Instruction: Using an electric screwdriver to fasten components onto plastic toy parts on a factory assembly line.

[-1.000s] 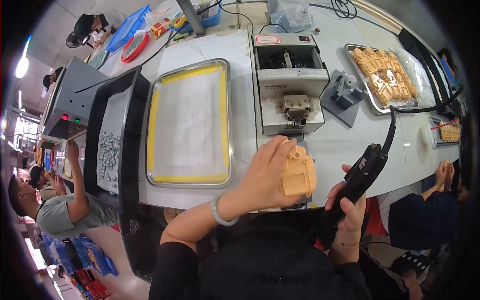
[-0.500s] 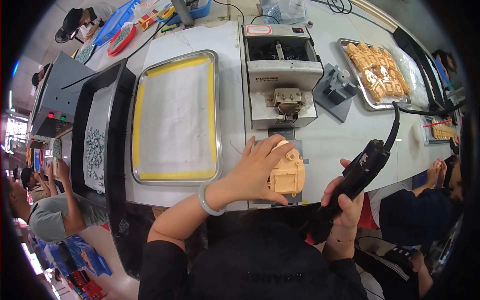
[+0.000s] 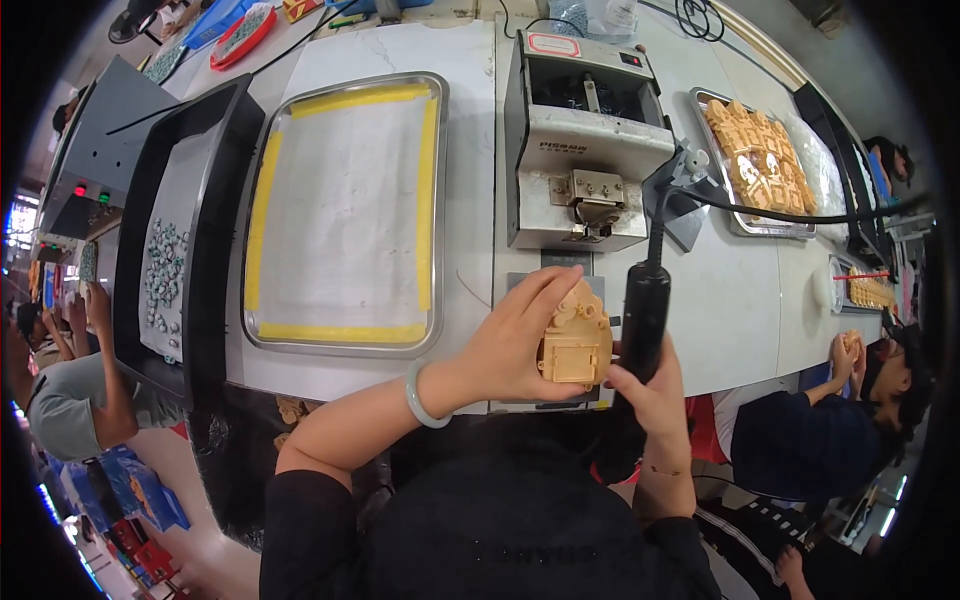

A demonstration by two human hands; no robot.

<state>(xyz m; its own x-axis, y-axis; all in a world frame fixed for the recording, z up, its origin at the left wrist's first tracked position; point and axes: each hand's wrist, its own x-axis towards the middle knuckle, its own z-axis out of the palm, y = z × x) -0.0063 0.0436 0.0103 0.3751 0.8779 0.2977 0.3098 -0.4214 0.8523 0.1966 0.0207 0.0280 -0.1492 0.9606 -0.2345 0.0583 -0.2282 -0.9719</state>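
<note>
Surface [image 3: 725, 300], white: carries the entries below.
Metal tray [image 3: 440, 200], shallow, rectangular, paper-lined, yellow tape along the edges: left of centre.
Black bin [image 3: 218, 200], deep, long: left of the metal tray.
Screw feeder [image 3: 590, 150], grey metal, open hopper: far centre.
Control box [image 3: 110, 140], grey, one red and one green light: far left.
Parts tray [image 3: 775, 229], metal, heaped with yellow-orange moulded parts: far right.
Fixture [image 3: 690, 225], grey, on a flat base: right of the feeder, partly behind a black cord [image 3: 800, 214].
Left hand [image 3: 520, 340]: fingers partly closed, curved round the left side of the housing, thumb at its near edge.
Right hand [image 3: 655, 390]: fingers wrapped round the screwdriver, just right of the housing; contact with the housing cannot be told.
Electric screwdriver [image 3: 645, 315], black, roughly upright, corded at the top; bit hidden.
Plastic housing [image 3: 577, 355], yellow-orange, recessed rectangle toward the near end: near centre, over a dark grey plate; resting or lifted, cannot tell.
Bangle [image 3: 425, 395], pale green: left wrist.
Small metallic pieces [image 3: 165, 280], loose: inside the black bin.
</note>
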